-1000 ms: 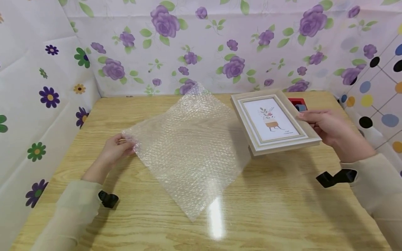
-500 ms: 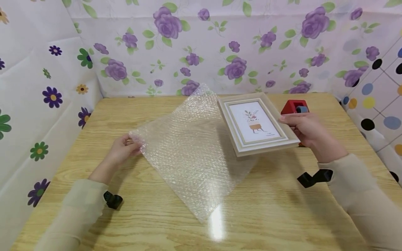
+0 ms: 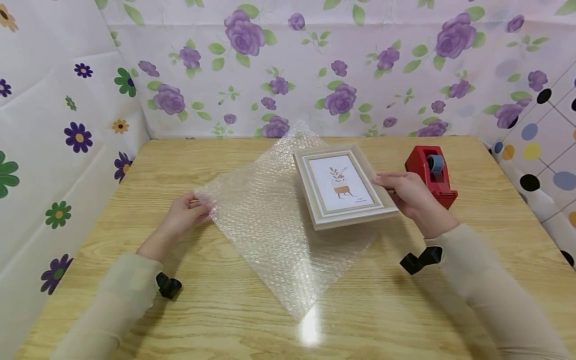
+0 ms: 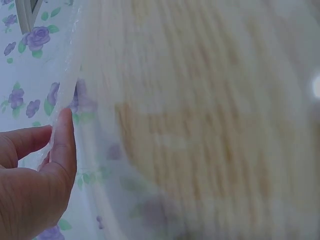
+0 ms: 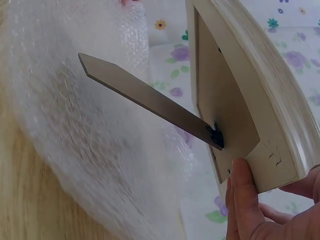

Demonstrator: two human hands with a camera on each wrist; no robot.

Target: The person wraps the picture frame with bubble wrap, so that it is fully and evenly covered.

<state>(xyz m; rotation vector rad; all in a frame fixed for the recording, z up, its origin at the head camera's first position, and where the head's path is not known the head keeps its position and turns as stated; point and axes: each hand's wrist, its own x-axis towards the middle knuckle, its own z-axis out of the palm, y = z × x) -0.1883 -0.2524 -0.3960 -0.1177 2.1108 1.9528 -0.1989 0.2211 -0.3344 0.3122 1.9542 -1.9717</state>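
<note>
A picture frame [image 3: 343, 182] with a pale wooden border and a potted-plant print is tilted above the right half of a bubble wrap sheet [image 3: 261, 220]. My right hand [image 3: 407, 197] grips the frame by its right edge, thumb on the front and fingers behind. In the right wrist view the frame's back shows a stand leg [image 5: 150, 100] swung out toward the bubble wrap. My left hand [image 3: 182, 217] pinches the left corner of the sheet between thumb and fingers, also seen in the left wrist view, where the clear film [image 4: 67, 75] passes between them.
A red tape dispenser [image 3: 431, 172] with a blue roll stands at the right, just behind my right hand. The wooden table [image 3: 216, 310] ends at a flowered cloth wall [image 3: 306, 65] at the back, with patterned cloths on both sides.
My right hand has carried the picture frame leftward and a little nearer, over the bubble wrap. The tape dispenser has come into fuller sight. My left hand keeps its pinch on the corner.
</note>
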